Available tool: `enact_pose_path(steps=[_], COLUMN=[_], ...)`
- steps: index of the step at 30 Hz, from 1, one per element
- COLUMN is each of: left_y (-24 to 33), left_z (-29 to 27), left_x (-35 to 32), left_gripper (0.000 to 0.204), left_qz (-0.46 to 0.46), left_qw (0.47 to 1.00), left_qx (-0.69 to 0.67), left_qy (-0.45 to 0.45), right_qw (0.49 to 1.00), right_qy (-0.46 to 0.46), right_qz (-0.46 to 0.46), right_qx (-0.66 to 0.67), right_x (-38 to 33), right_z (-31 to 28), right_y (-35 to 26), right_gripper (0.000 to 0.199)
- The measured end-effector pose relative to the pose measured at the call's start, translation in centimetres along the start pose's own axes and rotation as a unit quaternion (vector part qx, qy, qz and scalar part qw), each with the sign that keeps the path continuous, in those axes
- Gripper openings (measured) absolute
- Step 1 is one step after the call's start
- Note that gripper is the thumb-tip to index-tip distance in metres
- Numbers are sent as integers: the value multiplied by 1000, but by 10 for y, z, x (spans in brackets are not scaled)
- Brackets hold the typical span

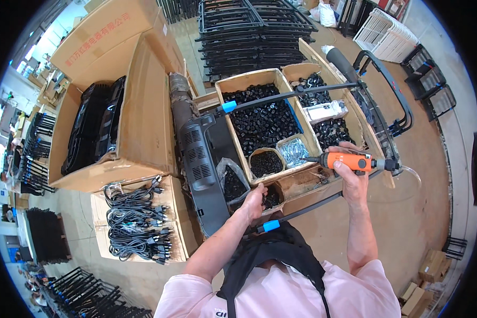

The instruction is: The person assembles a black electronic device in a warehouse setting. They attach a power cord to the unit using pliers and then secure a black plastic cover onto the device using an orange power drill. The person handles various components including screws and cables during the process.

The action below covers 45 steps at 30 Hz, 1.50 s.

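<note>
My right hand (pixel 351 168) is wrapped round an orange pneumatic screwdriver (pixel 349 161), its dark bit end pointing left and a clear hose (pixel 412 173) trailing from its right end. The tip is near a small tray of silver screws (pixel 294 152). My left hand (pixel 255 203) is at the rim of a small box of black parts (pixel 272 195), with its fingers drawn together; what they hold, if anything, is hidden. A black frame bar (pixel 315 204) with a blue sleeve (pixel 271 226) runs in front of me. Beside my left hand lies a black plastic housing (pixel 200 159).
Cardboard bins of black caps (pixel 265 122) stand ahead, crossed by another frame bar (pixel 286 96). A big carton with black panels (pixel 95 124) rises at left, above bundled black power cords (pixel 138 222). Stacked black frames (pixel 254 42) lie at the back, white racks (pixel 385 35) at far right.
</note>
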<state>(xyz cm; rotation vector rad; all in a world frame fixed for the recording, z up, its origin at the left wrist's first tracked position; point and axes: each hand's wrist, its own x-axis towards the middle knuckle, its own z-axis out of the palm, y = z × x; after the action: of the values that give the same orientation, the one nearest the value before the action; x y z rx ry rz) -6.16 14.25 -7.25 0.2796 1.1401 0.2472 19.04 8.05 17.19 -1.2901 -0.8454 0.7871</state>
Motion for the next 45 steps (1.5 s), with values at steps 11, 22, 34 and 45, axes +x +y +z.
enact_pose_path(steps=[11,22,34,45], left_y=[52,182,194,179], left_z=[62,65,50,51], left_x=[6,170,182,87], left_gripper=[38,47,30,28], left_qz=[166,262,288,263], left_qw=[938,638,531,931], left_qx=[303,651,768,-244], left_qy=[31,315,214,-65], right_qw=[994,982,979,980], right_qy=[-36,-63,-54,-78], right_qz=[101,177,190,182], right_qx=[21,20,59,32], right_x=[69,105,123,201], right_z=[-71,-108,-105,3], right_y=[72,99,136,249], right_gripper=[60,61,59,57])
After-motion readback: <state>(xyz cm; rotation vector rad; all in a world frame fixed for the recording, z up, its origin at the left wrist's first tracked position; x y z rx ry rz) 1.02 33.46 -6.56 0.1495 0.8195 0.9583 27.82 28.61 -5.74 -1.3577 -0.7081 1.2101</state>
